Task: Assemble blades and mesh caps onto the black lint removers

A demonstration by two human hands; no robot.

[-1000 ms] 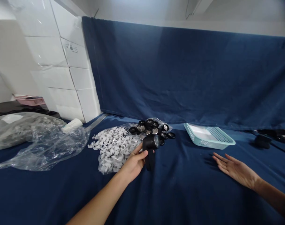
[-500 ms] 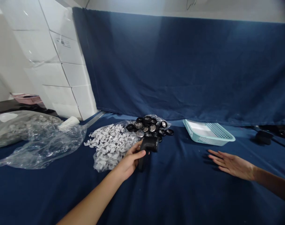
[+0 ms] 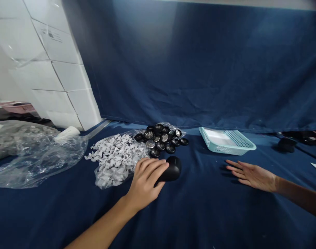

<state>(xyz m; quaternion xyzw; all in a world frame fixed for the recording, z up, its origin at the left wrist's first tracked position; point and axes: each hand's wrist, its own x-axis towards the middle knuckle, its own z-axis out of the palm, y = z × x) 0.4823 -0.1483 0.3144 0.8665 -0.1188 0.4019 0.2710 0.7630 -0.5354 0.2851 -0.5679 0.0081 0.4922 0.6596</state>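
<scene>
My left hand (image 3: 144, 180) is wrapped from above around a black handheld device with a rounded head (image 3: 173, 168). The head points to the right, and its handle is mostly hidden under my fingers. Just behind it lies a pile of black round caps with shiny metallic insides (image 3: 164, 138). Small white plastic pieces (image 3: 116, 152) are heaped on a clear bag to the left of the caps. Over on the right, my right hand (image 3: 253, 176) is open with fingers stretched out, holding nothing, in front of a light turquoise basket (image 3: 232, 150).
A blue cloth (image 3: 199, 214) covers the table, and a blue curtain (image 3: 194, 69) hangs behind. White boxes (image 3: 69, 76) are stacked at the back left. A large clear bag of parts (image 3: 38, 148) lies at the left. Dark items (image 3: 287, 144) sit at the far right.
My left hand has turned over with the black device, so the back of the hand now faces up and the device's round end has rolled away. My right hand stays open.
</scene>
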